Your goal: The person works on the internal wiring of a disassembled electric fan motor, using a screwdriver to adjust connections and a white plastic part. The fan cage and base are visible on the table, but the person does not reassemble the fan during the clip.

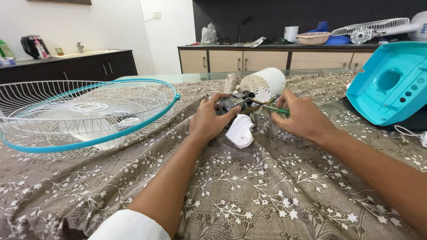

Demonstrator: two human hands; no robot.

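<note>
Fan motor (232, 103) sits mid-table on the patterned cloth (249, 195), w/ a white plastic piece (240, 131) just below it & the white motor cover (266, 82) touching behind. Left hand (210, 120) grips the motor — fingers wrapped over its top. Right hand (301, 118) pinches a green-handled screwdriver (276, 109), tip pointing at the motor. Fan cage w/ blue rim (84, 113) lies well to the left; blue fan base (391, 82) to the right. Cabinets (262, 60) along the back wall.
</note>
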